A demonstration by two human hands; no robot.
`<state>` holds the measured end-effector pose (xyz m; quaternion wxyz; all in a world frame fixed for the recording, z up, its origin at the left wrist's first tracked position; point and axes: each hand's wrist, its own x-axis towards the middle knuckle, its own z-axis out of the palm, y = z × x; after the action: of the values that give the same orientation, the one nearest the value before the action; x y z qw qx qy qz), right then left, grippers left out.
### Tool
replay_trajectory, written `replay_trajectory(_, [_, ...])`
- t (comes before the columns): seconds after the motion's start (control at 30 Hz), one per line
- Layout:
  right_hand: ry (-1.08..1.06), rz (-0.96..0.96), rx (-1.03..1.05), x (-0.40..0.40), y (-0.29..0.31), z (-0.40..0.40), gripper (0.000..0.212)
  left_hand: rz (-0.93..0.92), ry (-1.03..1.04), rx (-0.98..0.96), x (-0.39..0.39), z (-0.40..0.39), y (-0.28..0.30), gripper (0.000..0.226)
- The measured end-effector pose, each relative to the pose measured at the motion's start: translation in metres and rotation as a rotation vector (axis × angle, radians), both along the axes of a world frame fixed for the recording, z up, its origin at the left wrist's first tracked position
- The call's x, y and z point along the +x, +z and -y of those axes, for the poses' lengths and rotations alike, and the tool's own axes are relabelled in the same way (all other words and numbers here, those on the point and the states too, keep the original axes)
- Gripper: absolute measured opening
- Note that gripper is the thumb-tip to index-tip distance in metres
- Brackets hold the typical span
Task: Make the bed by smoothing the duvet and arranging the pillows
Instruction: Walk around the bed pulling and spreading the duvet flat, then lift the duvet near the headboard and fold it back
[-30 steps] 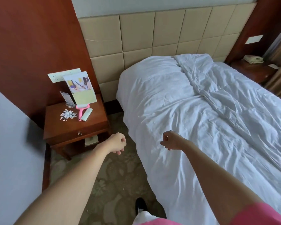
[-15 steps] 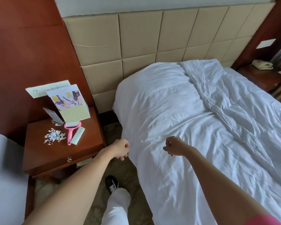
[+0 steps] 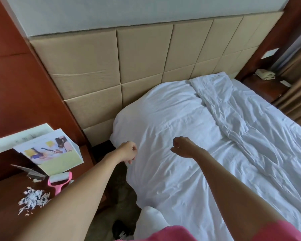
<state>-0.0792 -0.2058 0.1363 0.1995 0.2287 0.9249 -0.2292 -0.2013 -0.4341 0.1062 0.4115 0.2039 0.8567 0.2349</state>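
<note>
White duvet is covering the bed, lying rumpled, with a thick folded ridge running from the far headboard end toward the near right. No separate pillow is showing; a rounded bulge under the cover at the far left may be one, though that cannot be confirmed. Compared with the preceding second, the person is standing nearer the head of the bed, and both arms are reaching further toward the far left corner. Left hand is hovering at the duvet's left edge, fingers curled loosely, apparently gripping nothing. Right hand is hanging over the cover in a loose fist, also empty; contact with the fabric cannot be determined. Nightstand at near left is carrying a pink lint roller and paper scraps. Judgement: smoothing is not yet begun; the approach suggests the corner will be taken first.
</note>
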Motion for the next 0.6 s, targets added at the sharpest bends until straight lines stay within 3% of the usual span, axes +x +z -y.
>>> replay_trajectory(0.13, [0.076, -0.028, -0.035, -0.07, -0.028, -0.01, 0.009, 0.041, 0.049, 0.002, -0.052, -0.006, -0.014, 0.017])
replay_trajectory(0.37, [0.321, 0.018, 0.026, -0.24, -0.083, -0.017, 0.054, 0.053, 0.205, -0.038, -0.145, -0.014, -0.049, 0.026])
replay_trajectory(0.6, [0.542, 0.05, 0.224, -0.381, -0.141, -0.044, 0.081, 0.054, 0.274, -0.11, -0.224, -0.026, -0.068, 0.025])
